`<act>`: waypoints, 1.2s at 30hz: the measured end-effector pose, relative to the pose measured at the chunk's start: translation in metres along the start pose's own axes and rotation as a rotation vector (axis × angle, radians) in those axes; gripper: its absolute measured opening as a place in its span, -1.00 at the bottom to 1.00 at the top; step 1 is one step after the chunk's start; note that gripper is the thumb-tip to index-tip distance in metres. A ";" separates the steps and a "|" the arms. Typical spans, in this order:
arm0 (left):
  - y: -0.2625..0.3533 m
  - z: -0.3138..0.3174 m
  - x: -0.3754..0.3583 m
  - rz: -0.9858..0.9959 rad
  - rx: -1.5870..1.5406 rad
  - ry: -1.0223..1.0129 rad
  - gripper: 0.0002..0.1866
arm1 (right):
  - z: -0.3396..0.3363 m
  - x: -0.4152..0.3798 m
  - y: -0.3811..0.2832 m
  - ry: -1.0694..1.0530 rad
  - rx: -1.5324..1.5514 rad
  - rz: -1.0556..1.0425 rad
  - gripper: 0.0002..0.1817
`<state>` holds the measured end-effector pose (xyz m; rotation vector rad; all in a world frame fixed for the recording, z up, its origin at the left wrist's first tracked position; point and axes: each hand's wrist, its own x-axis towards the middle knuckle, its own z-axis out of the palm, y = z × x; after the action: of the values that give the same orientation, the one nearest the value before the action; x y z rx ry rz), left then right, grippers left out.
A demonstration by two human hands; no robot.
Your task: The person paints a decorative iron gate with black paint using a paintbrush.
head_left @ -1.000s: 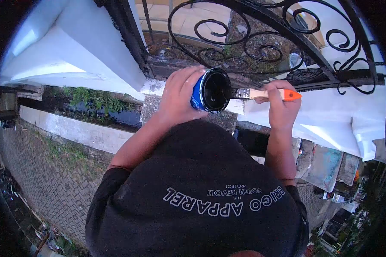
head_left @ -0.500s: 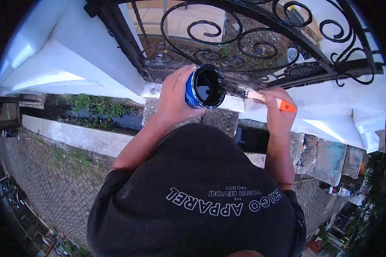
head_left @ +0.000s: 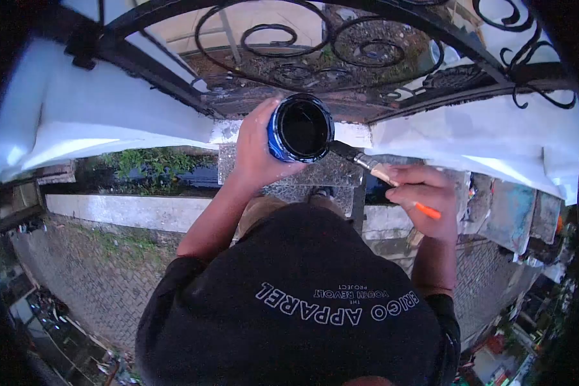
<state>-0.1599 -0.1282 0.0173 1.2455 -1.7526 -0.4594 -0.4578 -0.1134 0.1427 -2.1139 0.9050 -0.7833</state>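
My left hand [head_left: 258,145] is wrapped round a blue paint can [head_left: 277,143], whose open top faces me and shows dark paint [head_left: 302,128] inside. The can's rim is smeared with black. In my right hand [head_left: 424,193] is a paintbrush [head_left: 374,166] with an orange-tipped handle, pinched between thumb and fingers. Its dark, paint-coated bristles lie right at the can's right rim. Beyond the can stands a black wrought-iron gate [head_left: 424,22] with curled scrollwork.
White walls [head_left: 128,109] flank the gate on both sides. Below me lie a stone slab [head_left: 235,161], a water channel with green plants [head_left: 151,168], a pale concrete kerb [head_left: 122,212] and brick paving [head_left: 96,276]. Weathered boards [head_left: 508,212] lean at the right.
The brush has moved down and back from the gate's lower edge, its bristles now at the can's rim. My right hand has turned and lowered. The view has shifted; the left hand still holds the can.
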 end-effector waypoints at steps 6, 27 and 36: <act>-0.025 0.030 -0.002 -0.160 -0.239 -0.070 0.27 | 0.059 -0.038 0.098 0.748 0.905 0.242 -0.88; -0.089 -0.049 -0.056 -0.300 -0.142 -0.209 0.44 | 0.168 0.075 0.226 1.317 0.869 0.458 -0.85; -0.089 -0.053 -0.062 -0.277 -0.121 -0.174 0.40 | 0.165 0.074 0.239 1.052 -0.224 0.207 -0.85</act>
<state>-0.0623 -0.1004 -0.0475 1.4011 -1.6723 -0.8445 -0.3798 -0.2350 -0.1197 -1.6523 1.7645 -1.7925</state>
